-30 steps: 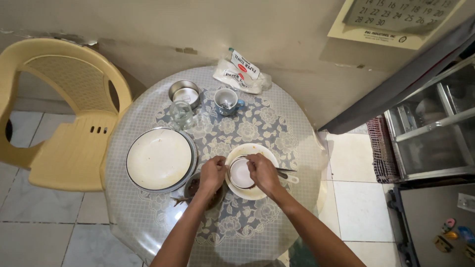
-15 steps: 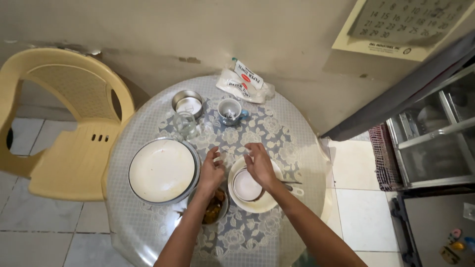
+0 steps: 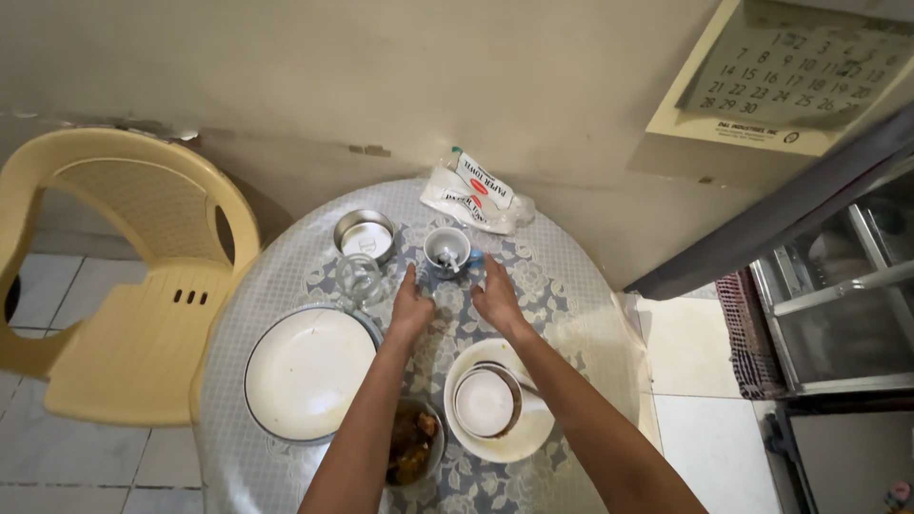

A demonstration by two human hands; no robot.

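My left hand (image 3: 411, 306) and my right hand (image 3: 497, 297) reach out over a round table (image 3: 571, 305), both with fingers apart and nothing in them. Just beyond the fingertips stands a blue and white mug (image 3: 447, 250) with a spoon in it. A clear glass (image 3: 359, 277) stands left of my left hand. Under my right forearm a small white bowl (image 3: 486, 401) sits on a cream plate (image 3: 533, 438). A small dish of brown food scraps (image 3: 416, 444) lies beside my left forearm.
A large white plate (image 3: 307, 372) lies at the table's left, a steel bowl (image 3: 365, 234) at the back. A paper towel pack (image 3: 476, 197) rests against the wall. A yellow plastic chair (image 3: 124, 286) stands left; a shelf unit (image 3: 838, 305) right.
Both hands let go of the small white bowl on the cream plate and moved forward across the table toward the mug. The camera view shifted forward too.
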